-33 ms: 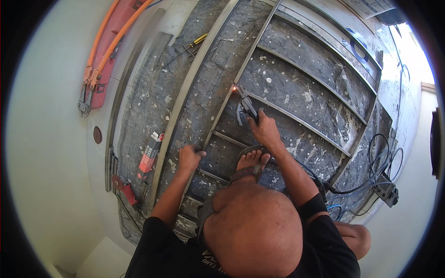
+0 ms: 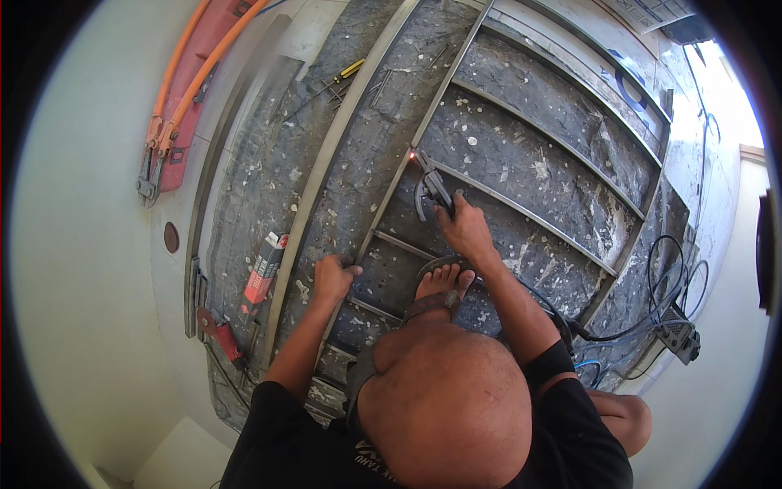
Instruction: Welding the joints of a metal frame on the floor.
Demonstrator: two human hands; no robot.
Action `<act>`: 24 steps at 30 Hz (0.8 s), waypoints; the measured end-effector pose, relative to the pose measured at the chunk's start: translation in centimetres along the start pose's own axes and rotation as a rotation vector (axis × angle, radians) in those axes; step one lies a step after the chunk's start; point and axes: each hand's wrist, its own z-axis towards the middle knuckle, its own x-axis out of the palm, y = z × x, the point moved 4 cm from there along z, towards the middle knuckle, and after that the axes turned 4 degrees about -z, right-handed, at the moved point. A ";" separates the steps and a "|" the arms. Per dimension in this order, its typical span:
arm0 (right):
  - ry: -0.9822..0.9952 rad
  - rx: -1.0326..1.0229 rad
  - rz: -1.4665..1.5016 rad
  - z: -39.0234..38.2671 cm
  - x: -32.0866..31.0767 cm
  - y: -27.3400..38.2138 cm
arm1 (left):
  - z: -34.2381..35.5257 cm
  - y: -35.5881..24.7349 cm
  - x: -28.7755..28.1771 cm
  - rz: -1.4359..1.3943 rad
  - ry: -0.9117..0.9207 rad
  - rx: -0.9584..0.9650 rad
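Note:
My right hand is closed round a welding electrode holder. The holder's tip reaches a small glowing spot where a crossbar meets the long rail of a metal frame. My left hand is closed at the same rail, nearer to me, with thumb and fingertips against the metal. The rail partly hides its grip. A sandalled foot rests between my hands, over the frame's bars.
A loose metal bar lies left of the frame. Beyond it are a red-and-black box, an angle grinder, a yellow-handled screwdriver and orange bolt cutters. Cables run to a dark machine at the right.
The glow at the joint looks slightly redder. Both hands, the electrode holder and the frame stay where they were.

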 end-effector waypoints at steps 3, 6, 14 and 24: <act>0.001 -0.001 -0.018 -0.1 -0.1 0.1 | 0.1 0.0 0.0 0.055 0.000 -0.003; 0.002 -0.003 -0.022 -0.1 -0.2 0.3 | 0.0 0.0 0.0 0.024 0.001 -0.007; -0.013 -0.037 -0.055 0.0 -0.2 0.3 | 0.0 -0.2 -0.1 0.003 -0.006 0.012; -0.026 -0.027 -0.083 -0.2 -0.2 0.5 | -0.2 -0.1 -0.1 0.003 -0.010 0.025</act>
